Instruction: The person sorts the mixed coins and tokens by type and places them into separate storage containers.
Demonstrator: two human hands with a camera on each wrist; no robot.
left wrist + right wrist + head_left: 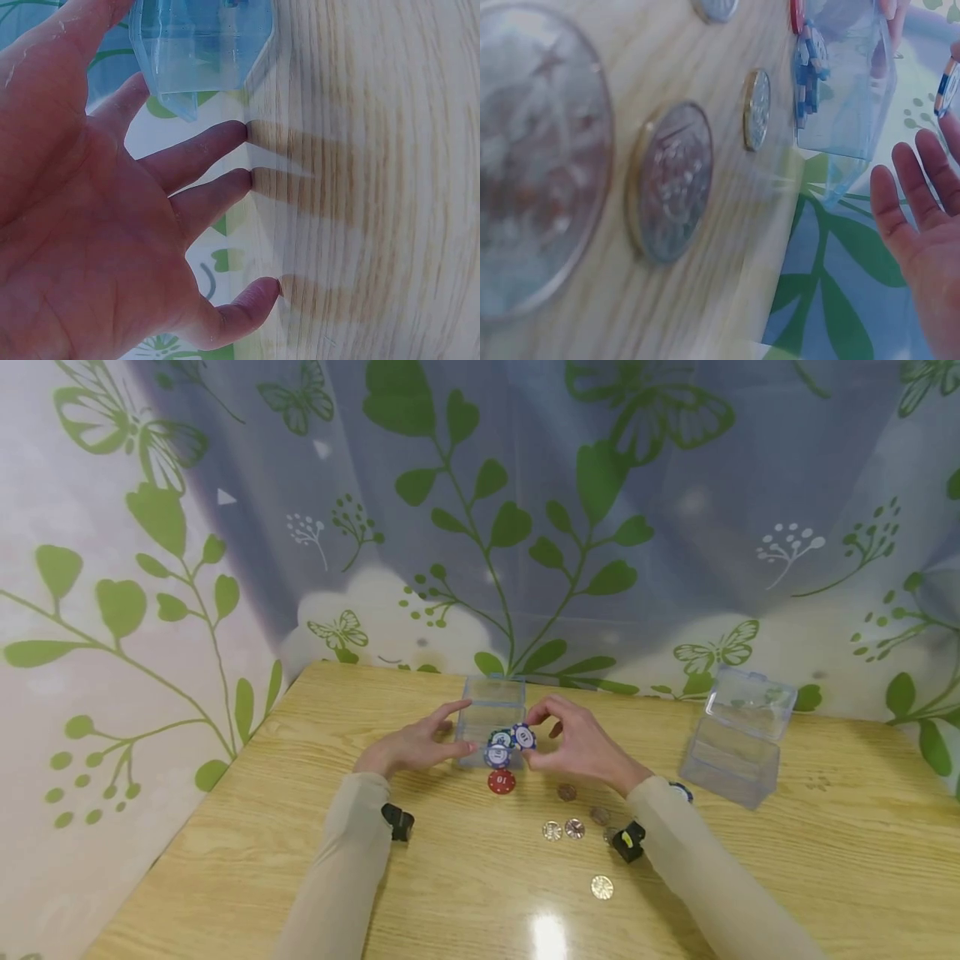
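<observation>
My right hand (pixel 573 739) pinches a blue-and-white poker chip (pixel 523 737) marked 10 between thumb and fingers, above a clear plastic box (pixel 468 727) with its lid raised. In the right wrist view, this chip (pixel 948 86) is cut off by the frame's edge. Inside the box lie a green-edged chip (pixel 499 740) and a blue chip (pixel 497 757). My left hand (pixel 416 746) is at the box's left side, thumb and forefinger by its edges. The left wrist view shows its other fingers (pixel 202 154) spread and fairly straight. A red chip (pixel 502 782) lies just in front of the box.
Several coins (pixel 574 828) lie scattered on the wooden table (pixel 450 893) near my right forearm. A second clear box (pixel 731 760), lid raised, stands to the right. Another blue chip (pixel 681 792) is partly hidden by the right sleeve. A patterned curtain (pixel 480 568) hangs behind.
</observation>
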